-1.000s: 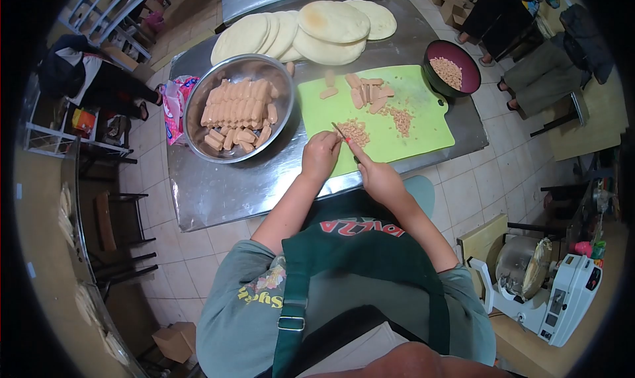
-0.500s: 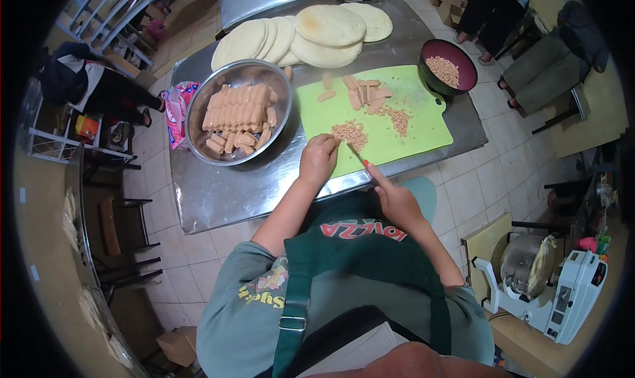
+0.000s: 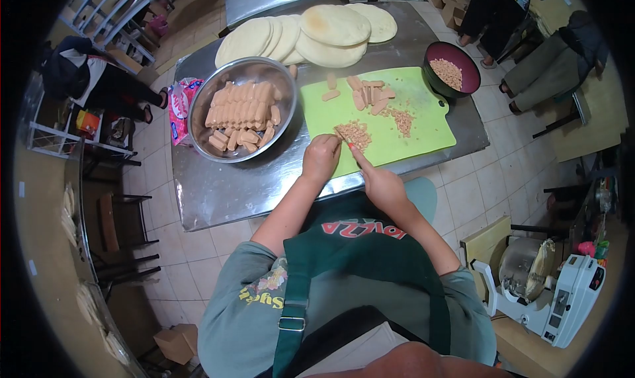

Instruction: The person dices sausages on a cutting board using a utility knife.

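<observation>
My right hand point(image 3: 384, 190) is wrapped round the handle of a knife point(image 3: 346, 140), its blade reaching into a pile of finely diced sausage point(image 3: 356, 134) on the green cutting board point(image 3: 423, 134). Beside the pile, near the board's left front edge, my left hand point(image 3: 322, 158) is closed with its fingers curled; whatever lies under them is hidden. Farther back on the board are several sausage pieces point(image 3: 370, 93) and a second diced heap point(image 3: 401, 121). To the left stands a steel bowl point(image 3: 286, 117) with stacked sausages point(image 3: 241, 105).
Flat round pizza bases point(image 3: 335, 26) lie along the back of the metal table point(image 3: 218, 193). A dark bowl point(image 3: 471, 70) holds diced sausage at the right. A pink package point(image 3: 178, 110) sits left of the steel bowl. Other people stand beyond; a mixer point(image 3: 572, 298) is at right.
My right hand has moved up and left, bringing the knife to the left side of the diced pile. My left hand stays nearly in place. The whole view has shifted slightly.
</observation>
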The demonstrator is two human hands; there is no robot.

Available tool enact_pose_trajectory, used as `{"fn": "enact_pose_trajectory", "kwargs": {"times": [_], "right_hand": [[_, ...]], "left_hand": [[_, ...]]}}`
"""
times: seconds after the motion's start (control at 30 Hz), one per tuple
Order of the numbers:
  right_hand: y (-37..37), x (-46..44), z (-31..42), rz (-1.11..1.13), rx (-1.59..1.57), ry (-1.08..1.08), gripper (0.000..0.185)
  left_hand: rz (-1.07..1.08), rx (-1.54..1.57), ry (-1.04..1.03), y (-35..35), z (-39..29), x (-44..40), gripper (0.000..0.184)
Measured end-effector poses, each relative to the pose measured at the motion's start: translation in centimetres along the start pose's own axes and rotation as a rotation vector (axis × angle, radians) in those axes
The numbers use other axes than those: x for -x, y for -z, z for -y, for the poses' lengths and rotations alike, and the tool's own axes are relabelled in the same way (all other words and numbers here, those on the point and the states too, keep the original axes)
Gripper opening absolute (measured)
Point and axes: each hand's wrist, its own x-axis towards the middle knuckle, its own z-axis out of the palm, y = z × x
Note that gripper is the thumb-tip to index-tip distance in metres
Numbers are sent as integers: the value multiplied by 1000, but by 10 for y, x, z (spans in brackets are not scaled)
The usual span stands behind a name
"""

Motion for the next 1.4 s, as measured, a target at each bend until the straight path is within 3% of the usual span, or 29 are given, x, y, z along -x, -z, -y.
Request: {"fn": "enact_pose_trajectory", "kwargs": {"times": [0.53, 0.63, 1.07, 1.13, 1.17, 1.23, 1.4], "right_hand": [[9, 39, -12, 15, -132, -22, 57], [11, 33, -11, -84, -202, 8, 56], [7, 6, 5, -19, -154, 4, 54], [7, 5, 5, -5, -137, -5, 55], [6, 4, 5, -3, -138, -6, 55], [6, 4, 5, -7, -106, -1, 56], [2, 1, 2, -38, -98, 33, 56]], "left_hand": [[-17, 47, 143, 6, 0, -2, 8], [-43, 95, 121, 7, 2, -1, 7], [-104, 114, 108, 7, -2, -1, 4], [-57, 196, 299, 11, -9, -3, 4], [-56, 196, 300, 11, -8, -3, 4], [-53, 105, 148, 10, -4, -2, 3], [-100, 95, 44, 10, -6, -3, 5]]}}
